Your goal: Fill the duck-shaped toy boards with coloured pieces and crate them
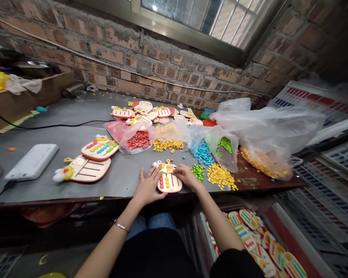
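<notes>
In front of me, a wooden toy board (169, 186) shaped like a chick lies flat near the table's front edge. Red beads (161, 182) and yellow beads (167, 182) sit in its left slots. My left hand (149, 186) holds the board from the left, fingers on its upper side and thumb at the lower edge. Over the board's upper right, my right hand (187, 175) is closed in a pinch; whatever is between the fingertips is hidden. Close by that hand are loose green beads (197, 172) and a pile of yellow beads (222, 176).
Behind the board lie open plastic bags of red beads (139, 140), yellow beads (168, 145), blue beads (203, 152) and green beads (224, 146). More boards (88, 170) are stacked left, beside a white power bank (31, 162). A crate (204, 231) of boards stands below right.
</notes>
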Demonstrator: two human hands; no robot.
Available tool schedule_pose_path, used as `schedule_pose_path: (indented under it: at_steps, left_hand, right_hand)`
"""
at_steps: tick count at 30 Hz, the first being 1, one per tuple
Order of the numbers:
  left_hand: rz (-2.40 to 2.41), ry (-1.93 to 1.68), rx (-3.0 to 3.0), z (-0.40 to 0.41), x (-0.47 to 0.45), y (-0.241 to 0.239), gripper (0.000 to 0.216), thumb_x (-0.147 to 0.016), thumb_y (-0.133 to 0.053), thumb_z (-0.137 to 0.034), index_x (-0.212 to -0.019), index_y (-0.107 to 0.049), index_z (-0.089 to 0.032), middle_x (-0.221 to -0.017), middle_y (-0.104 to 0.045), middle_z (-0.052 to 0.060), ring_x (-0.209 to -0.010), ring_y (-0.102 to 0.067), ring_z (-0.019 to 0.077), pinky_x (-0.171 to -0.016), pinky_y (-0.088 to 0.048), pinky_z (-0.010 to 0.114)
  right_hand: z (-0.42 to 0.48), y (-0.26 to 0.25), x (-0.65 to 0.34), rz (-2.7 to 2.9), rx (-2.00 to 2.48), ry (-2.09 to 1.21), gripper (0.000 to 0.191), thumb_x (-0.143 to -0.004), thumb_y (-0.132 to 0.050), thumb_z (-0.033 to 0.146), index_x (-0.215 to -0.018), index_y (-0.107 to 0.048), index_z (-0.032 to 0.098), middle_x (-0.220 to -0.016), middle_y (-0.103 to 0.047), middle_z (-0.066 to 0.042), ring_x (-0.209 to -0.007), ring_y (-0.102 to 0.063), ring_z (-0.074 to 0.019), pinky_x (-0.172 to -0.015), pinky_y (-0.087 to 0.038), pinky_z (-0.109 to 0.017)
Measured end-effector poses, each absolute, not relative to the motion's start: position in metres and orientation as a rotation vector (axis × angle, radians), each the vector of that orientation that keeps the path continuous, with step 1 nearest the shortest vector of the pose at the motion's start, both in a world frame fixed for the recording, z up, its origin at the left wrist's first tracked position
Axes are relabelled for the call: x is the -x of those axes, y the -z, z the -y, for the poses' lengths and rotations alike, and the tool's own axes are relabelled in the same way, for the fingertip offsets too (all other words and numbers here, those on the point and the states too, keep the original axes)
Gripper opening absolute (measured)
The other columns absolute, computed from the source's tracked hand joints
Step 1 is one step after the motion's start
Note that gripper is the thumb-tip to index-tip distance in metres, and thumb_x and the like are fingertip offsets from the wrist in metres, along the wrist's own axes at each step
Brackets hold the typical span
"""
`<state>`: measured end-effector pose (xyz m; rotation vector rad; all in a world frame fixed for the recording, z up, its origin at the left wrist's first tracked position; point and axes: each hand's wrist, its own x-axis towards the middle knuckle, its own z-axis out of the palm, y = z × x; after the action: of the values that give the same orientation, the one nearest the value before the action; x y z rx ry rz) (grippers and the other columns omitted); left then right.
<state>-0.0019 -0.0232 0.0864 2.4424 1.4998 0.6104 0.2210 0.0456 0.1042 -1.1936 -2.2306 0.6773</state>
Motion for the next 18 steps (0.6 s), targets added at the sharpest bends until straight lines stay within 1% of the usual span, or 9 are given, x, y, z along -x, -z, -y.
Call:
schedule_pose_path:
  at_steps: [2, 5, 6, 8, 12, 15, 18]
  left_hand:
    - [-1.484, -0.608, -2.446, 0.023, 0.002, -0.086, 0.077, -0.071, -0.064, -0.047, -0.140, -0.040, -0.022, -0.154, -0.028, 0.010, -0.139, -0.027, 0.0332, -0.111, 0.001, 0.065]
    - [-1.491, -0.608, -2.441, 0.023, 0.002, -0.087, 0.078, -0.072, -0.062, -0.047, -0.142, -0.038, -0.023, -0.154, -0.028, 0.010, -0.140, -0.026, 0.0328, -0.112, 0.001, 0.064]
    - [-1.495, -0.604, -2.438, 0.023, 0.002, -0.087, 0.078, -0.072, -0.062, -0.047, -0.142, -0.038, -0.023, -0.154, -0.028, 0.010, -0.140, -0.026, 0.0327, -0.112, 0.001, 0.063]
    - [-1.500, -0.592, -2.434, 0.023, 0.002, -0.087, 0.078, -0.072, -0.062, -0.048, -0.142, -0.038, -0.024, -0.154, -0.028, 0.010, -0.140, -0.026, 0.0324, -0.113, 0.000, 0.063]
    - [-1.498, -0.596, -2.441, 0.022, 0.002, -0.087, 0.078, -0.072, -0.062, -0.048, -0.142, -0.037, -0.025, -0.154, -0.029, 0.009, -0.140, -0.026, 0.0325, -0.113, -0.001, 0.063]
    - [-1.502, -0.606, -2.447, 0.022, 0.002, -0.087, 0.077, -0.072, -0.063, -0.048, -0.141, -0.038, -0.025, -0.153, -0.030, 0.010, -0.140, -0.027, 0.0333, -0.112, -0.003, 0.064]
    - [-1.506, -0.593, -2.445, 0.022, 0.002, -0.087, 0.076, -0.072, -0.063, -0.048, -0.140, -0.039, -0.024, -0.153, -0.029, 0.011, -0.140, -0.026, 0.0331, -0.112, -0.003, 0.064]
  right_hand:
    - [-0.044, -0.098, -0.214, 2.123, 1.187, -0.737, 0.011, -0.079, -0.062, 0.013, -0.084, -0.071, 0.017, -0.082, -0.064, -0.004, -0.075, -0.059, -0.0161, -0.073, -0.047, -0.030]
    - [-0.044, -0.085, -0.204, 1.937, 1.184, -0.854, 0.024, -0.077, -0.065, 0.020, -0.101, -0.069, 0.018, -0.092, -0.070, -0.006, -0.080, -0.063, -0.0175, -0.078, -0.050, -0.033]
    - [-0.045, -0.082, -0.202, 1.897, 1.179, -0.898, 0.027, -0.077, -0.066, 0.023, -0.103, -0.069, 0.018, -0.095, -0.071, -0.007, -0.082, -0.064, -0.0180, -0.079, -0.050, -0.034]
    - [-0.047, -0.076, -0.201, 1.842, 1.165, -0.975, 0.027, -0.075, -0.067, 0.027, -0.101, -0.069, 0.017, -0.097, -0.071, -0.008, -0.084, -0.065, -0.0189, -0.081, -0.051, -0.035]
    - [-0.051, -0.074, -0.206, 1.779, 1.153, -1.064, 0.024, -0.072, -0.071, 0.034, -0.087, -0.070, 0.015, -0.088, -0.070, -0.007, -0.081, -0.065, -0.0190, -0.078, -0.052, -0.034]
    - [-0.048, -0.078, -0.210, 1.819, 1.158, -1.051, 0.028, -0.071, -0.073, 0.037, -0.088, -0.070, 0.015, -0.088, -0.068, -0.006, -0.078, -0.063, -0.0176, -0.076, -0.051, -0.033]
    - [-0.037, -0.083, -0.212, 1.910, 1.155, -1.029, 0.032, -0.068, -0.076, 0.038, -0.090, -0.072, 0.015, -0.084, -0.064, -0.004, -0.071, -0.058, -0.0151, -0.069, -0.049, -0.030]
